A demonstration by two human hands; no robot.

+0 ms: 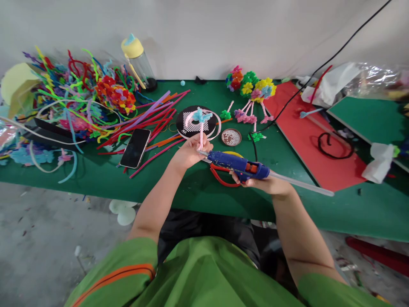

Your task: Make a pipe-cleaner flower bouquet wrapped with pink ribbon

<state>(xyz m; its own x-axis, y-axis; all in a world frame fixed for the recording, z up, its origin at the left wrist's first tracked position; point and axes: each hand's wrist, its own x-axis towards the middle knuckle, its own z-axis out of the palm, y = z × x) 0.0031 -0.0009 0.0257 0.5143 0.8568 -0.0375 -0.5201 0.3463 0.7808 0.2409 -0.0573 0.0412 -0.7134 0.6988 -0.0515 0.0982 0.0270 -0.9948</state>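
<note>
Between the fingers of my left hand (191, 152) is a pipe-cleaner flower (202, 116), blue petals up top on a pale pink stem. My right hand (263, 183) grips a blue glue gun (230, 161), a long clear glue stick poking out of its back end. The gun's nozzle meets or nearly meets the lower end of the stem, close to my left fingertips. Behind the flower lies a round black-and-white checked disc (183, 123). A small round dish of white beads (231, 137) sits to its right. Red pliers-like handles (220, 175) show partly under the gun.
A tangled heap of coloured pipe cleaners (79, 94) fills the left, near a phone (135, 148) and a bottle (140, 62). Finished-looking flowers (255, 87) stand at the back. Red board (306, 136) lies right; a black cord (316, 70) crosses above it.
</note>
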